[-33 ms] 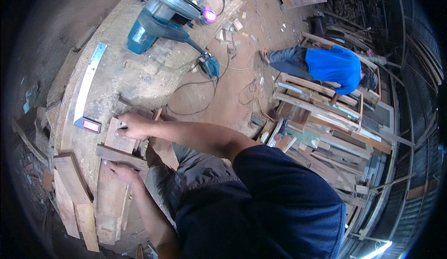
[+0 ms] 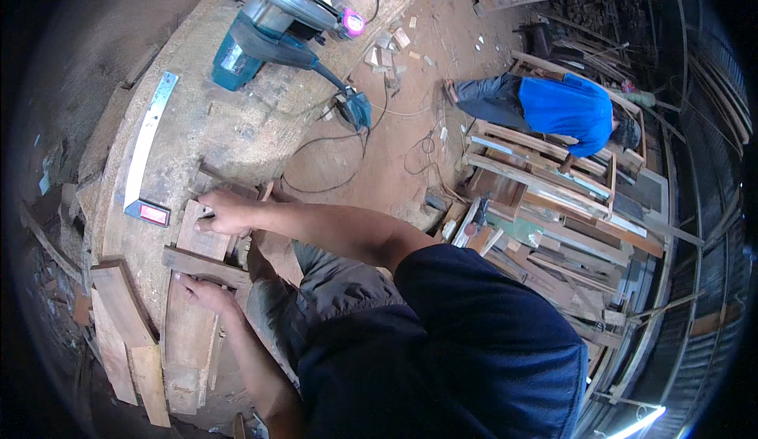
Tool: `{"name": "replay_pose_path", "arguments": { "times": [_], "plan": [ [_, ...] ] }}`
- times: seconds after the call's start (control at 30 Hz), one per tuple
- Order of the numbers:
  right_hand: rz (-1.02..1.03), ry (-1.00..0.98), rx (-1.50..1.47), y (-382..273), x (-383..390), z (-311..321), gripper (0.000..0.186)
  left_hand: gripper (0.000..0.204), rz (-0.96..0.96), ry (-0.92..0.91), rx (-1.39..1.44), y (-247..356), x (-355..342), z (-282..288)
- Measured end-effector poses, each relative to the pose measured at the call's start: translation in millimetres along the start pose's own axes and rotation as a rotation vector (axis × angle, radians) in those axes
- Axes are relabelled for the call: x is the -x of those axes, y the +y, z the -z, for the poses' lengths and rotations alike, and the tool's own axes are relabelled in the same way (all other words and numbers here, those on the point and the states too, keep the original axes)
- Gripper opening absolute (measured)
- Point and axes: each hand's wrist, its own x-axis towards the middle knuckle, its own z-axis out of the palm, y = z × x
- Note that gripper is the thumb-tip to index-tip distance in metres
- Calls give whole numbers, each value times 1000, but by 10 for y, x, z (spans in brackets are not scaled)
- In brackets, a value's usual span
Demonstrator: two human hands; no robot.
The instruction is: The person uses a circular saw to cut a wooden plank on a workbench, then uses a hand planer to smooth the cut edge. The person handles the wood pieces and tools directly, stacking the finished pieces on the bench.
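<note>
Keeping its earlier place, the right hand (image 2: 227, 213) curls over the upper board (image 2: 197, 238); the left hand (image 2: 204, 290), loosely bent, lies on the lower board (image 2: 188, 327), just beside the cross strip (image 2: 204, 266). Whether either pinches anything, I cannot tell. The label (image 2: 235, 60) on the teal saw (image 2: 272, 46) is unreadable.

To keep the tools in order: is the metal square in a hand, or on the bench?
On the bench: the metal square lies apart from the left hand and right hand, both at wooden boards.
</note>
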Motion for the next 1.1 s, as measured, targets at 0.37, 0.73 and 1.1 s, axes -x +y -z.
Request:
{"name": "replay_pose_path", "arguments": {
  "times": [0.37,0.73,1.1],
  "plan": [
    [49,50,-77,134,-25,-219,45,46,-351,101,-281,-130,-83,8],
    [-55,-62,154,-332,11,37,58,34,-483,168,-282,-152,-101,-2],
    [-48,-196,-192,-126,-76,-5,38,21,-462,237,-256,25,27,-40]
  ]
}}
